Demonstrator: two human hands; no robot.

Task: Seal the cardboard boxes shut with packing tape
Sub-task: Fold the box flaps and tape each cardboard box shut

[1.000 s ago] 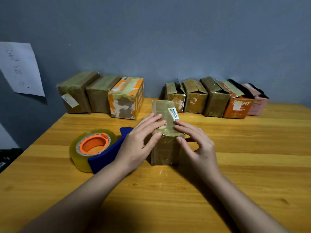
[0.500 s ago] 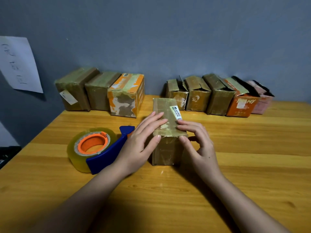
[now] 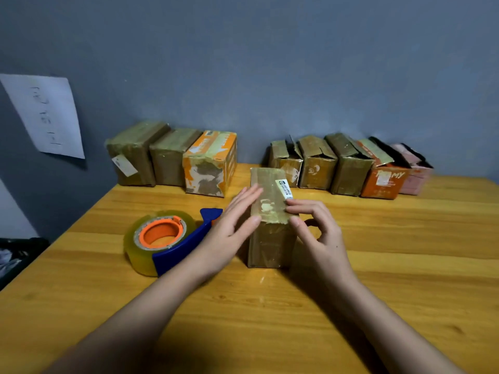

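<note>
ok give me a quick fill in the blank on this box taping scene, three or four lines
1. The tape dispenser lies on the table on the ____ side of the box being worked on.
2. The roll's inner core is ____ in colour.
3. The row of boxes with open flaps holds ____ boxes.
4. The left hand and right hand both touch the ____ box.

Missing words: left; orange; five; middle

The surface [image 3: 405, 238] is yellow-orange wood with visible grain and a smooth, slightly shiny finish. The cardboard box [image 3: 270, 238] in the middle is brown and wrapped in glossy clear tape, with a torn patch and a white paper label [image 3: 284, 188] on top. The tape dispenser [image 3: 183, 247] is smooth blue plastic with an orange plastic hub [image 3: 159, 233] and a translucent yellowish tape roll [image 3: 137, 259].
</note>
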